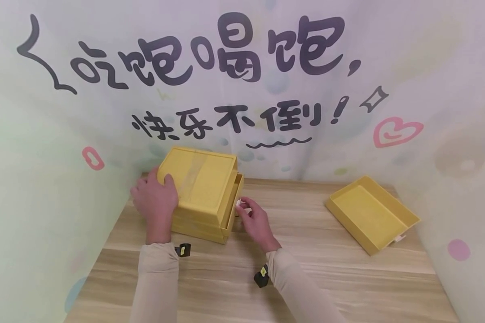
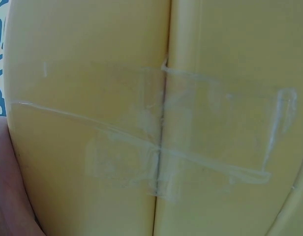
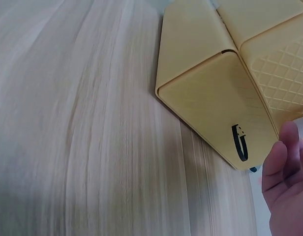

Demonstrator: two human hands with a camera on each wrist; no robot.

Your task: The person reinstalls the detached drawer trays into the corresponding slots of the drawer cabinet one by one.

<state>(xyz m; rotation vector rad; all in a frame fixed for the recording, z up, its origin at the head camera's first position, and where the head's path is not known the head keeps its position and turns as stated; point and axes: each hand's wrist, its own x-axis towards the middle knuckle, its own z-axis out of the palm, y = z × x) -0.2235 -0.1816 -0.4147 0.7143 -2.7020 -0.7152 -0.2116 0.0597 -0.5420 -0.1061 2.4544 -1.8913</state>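
A yellow two-tier drawer box (image 1: 204,179) stands at the back left of the table, with a strip of clear tape (image 2: 215,132) across its seam. My left hand (image 1: 155,197) rests against its left end, thumb on the top, fingers partly hidden behind the edge. On the right side a yellow drawer (image 1: 235,197) juts partway out of the box. My right hand (image 1: 256,222) pinches the white handle (image 1: 238,202) on that drawer's front. In the right wrist view the right hand's fingers (image 3: 288,142) are curled, and another drawer front with a black handle (image 3: 240,142) sits flush.
A separate yellow drawer (image 1: 368,215) lies open side up at the right of the wooden table (image 1: 295,251), a white handle (image 1: 399,238) on its near end. Behind the table hangs a printed cloth (image 1: 242,98) with dark characters.
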